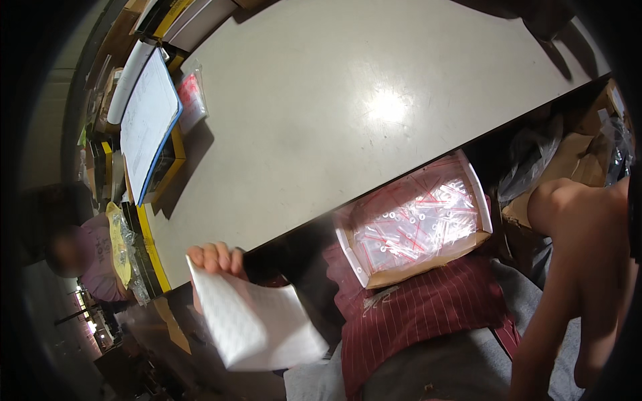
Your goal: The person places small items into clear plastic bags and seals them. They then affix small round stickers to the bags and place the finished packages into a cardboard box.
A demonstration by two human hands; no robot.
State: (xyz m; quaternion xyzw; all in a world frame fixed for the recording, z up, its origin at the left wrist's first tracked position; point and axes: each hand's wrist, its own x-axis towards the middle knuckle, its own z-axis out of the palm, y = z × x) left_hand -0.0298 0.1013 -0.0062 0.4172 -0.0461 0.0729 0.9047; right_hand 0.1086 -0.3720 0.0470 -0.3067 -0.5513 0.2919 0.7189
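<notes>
Two hands: we see both, one at the lower left, one at the right edge.
Stacked boxes (pixel 157 157): up and to the left of our left hand, at the table's far-left side, with a white board (pixel 148 117) leaning on them.
Left hand (pixel 215 259): our fingers curl over the top edge of a white padded sheet (pixel 251 321), gripping it just below the table's near edge.
Table (pixel 321 100): a pale top spreading above and between our hands.
Cardboard tray (pixel 414 227): between our hands, nearer the right one, resting on a striped maroon cloth (pixel 421 314) and filled with small clear bags with red strips (pixel 408 224).
Right hand (pixel 588 321): hanging loose, fingers pointing down, holding nothing, just right of the tray.
</notes>
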